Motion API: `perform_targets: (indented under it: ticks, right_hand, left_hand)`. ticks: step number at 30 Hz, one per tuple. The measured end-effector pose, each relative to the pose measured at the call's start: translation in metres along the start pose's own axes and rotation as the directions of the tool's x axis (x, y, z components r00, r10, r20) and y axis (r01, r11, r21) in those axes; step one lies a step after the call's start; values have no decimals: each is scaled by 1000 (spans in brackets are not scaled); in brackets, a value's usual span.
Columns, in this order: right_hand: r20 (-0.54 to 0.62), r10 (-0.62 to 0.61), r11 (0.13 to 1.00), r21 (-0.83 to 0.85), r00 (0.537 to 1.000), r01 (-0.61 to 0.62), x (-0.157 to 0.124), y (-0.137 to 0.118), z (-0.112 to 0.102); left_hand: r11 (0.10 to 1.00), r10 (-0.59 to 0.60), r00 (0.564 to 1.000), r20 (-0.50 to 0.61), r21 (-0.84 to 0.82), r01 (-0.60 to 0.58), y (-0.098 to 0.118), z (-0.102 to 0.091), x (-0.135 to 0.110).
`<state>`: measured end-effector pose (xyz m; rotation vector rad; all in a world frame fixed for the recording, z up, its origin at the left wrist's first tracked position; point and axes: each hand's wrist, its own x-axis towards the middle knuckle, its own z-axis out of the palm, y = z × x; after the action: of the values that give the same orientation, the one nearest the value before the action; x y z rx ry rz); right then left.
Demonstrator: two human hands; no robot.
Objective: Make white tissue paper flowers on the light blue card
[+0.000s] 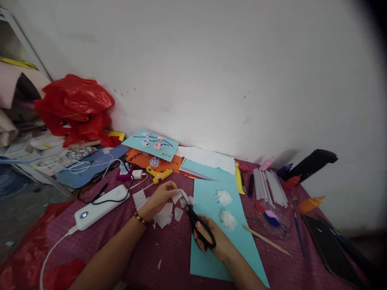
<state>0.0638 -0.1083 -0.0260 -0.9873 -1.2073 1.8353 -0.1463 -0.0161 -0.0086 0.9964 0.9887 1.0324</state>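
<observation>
My left hand (161,197), with a beaded bracelet at the wrist, pinches a small piece of thin white paper (176,197). In my right hand (211,233) are black-handled scissors (191,213), their blades pointing up and left at that paper. Cut scraps of white paper (164,215) lie on the table below my left hand. A light blue sheet (213,264) lies partly under my right hand. Two fluffy white clumps, one upper (223,197) and one lower (228,220), sit on this sheet.
Behind are a yellow glue gun (159,175) and a blue card with flower branches (151,143). A white power bank (101,207) lies left. At right are white glue sticks (269,187), a wooden stick (267,240), a paint palette (273,219) and a dark phone (329,245).
</observation>
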Motion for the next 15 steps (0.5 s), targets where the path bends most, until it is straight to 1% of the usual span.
perform_targets:
  ticks: [2,4,8,12,15]
  right_hand:
    - [32,2,999,36,1000,-3,-1,2,-3]
    - [77,17,993,118,997,-26,-2,3,-6]
    - [166,91,949,285,982,-136,-4,1,-11]
    - [202,119,916,356,972,-186,-5,-4,-12]
    - [205,109,900,396,973,-184,-6,-5,-14]
  left_hand:
    - [1000,-1,1000,-4,-1,1,-2,-3,2]
    - [1000,-3,1000,-3,0,3,-3,-5,3]
    - [999,5,1000,-10,37,-4,0,-7,4]
    - [992,47,997,-56,119,-40,9,-13,0]
    - [985,73,993,-95,163,-57,18,-24,-6]
